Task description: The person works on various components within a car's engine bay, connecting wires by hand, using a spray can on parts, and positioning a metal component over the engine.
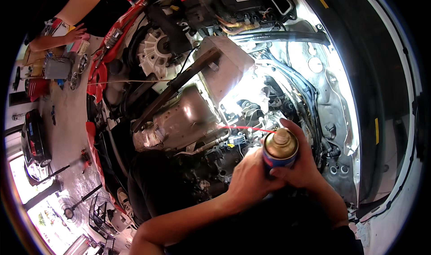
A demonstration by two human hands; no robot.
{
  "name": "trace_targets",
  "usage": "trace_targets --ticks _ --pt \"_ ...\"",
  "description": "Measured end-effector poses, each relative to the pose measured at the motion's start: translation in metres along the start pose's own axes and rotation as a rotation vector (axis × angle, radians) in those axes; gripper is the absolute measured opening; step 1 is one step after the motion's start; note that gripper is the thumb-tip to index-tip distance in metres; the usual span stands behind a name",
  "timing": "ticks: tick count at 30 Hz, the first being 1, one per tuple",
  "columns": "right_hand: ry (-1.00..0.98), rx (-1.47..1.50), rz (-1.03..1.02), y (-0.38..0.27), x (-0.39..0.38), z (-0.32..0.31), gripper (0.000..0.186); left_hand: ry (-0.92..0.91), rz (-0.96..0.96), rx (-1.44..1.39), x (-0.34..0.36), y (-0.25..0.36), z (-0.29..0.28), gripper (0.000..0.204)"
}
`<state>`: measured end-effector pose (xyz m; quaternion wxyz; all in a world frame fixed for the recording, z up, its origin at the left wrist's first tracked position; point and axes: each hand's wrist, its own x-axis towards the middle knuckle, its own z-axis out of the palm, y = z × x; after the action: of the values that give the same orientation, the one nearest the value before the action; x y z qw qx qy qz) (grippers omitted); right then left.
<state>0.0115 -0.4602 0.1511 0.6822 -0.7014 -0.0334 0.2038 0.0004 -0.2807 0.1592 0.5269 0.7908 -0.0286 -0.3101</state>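
An aerosol spray can [281,148] with a gold top and dark blue body is held upright over the engine bay. My right hand [306,163] wraps its right side, with one finger reaching up beside the nozzle and the thumb across the front. Against the can's left side my left hand [251,174] is closed, its fingertips partly hidden. From the nozzle a thin red straw [246,128] runs left, its tip near a shiny metal heat shield [191,109]. Below the straw are a small blue connector [235,141] and engine parts. Bright light washes out the engine's middle.
A long bar [179,89] slants across the engine, beside a ribbed pale metal housing [152,53]. Hoses [305,86] line the right side. Red covers [95,82] drape the left edge. Another person's hand [74,34] is at upper left; a dark car [37,140] stands beyond.
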Motion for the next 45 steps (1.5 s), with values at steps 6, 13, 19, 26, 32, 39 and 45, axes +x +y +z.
trace_targets --ticks 6,13,19,26,32,39,45 --pt "0.278 -0.438 -0.098 0.041 -0.018 -0.065 0.084 0.125 0.268 1.033 0.017 -0.057 -0.024 0.055" --pt "0.031 -0.61 -0.169 0.055 -0.018 -0.06 0.079 0.09 0.125 0.881 0.028 -0.031 -0.045 0.032" --pt "-0.02 -0.572 -0.145 0.056 -0.02 -0.059 0.071 0.013 -0.106 0.83 0.008 -0.034 -0.05 0.018" --pt "-0.142 -0.575 -0.11 0.052 -0.012 -0.046 0.066 0.083 0.113 1.014 0.041 -0.087 -0.007 0.045" --pt "-0.167 -0.617 -0.071 0.057 -0.011 -0.021 0.063 0.223 0.032 0.913 0.024 -0.084 -0.02 0.032" --pt "-0.23 -0.673 -0.082 0.063 0.009 -0.005 0.065 0.246 0.033 0.8 0.008 -0.1 -0.019 0.042" --pt "-0.276 -0.714 -0.064 0.063 0.019 0.005 0.064 0.217 0.083 0.776 0.004 -0.106 -0.018 0.042"
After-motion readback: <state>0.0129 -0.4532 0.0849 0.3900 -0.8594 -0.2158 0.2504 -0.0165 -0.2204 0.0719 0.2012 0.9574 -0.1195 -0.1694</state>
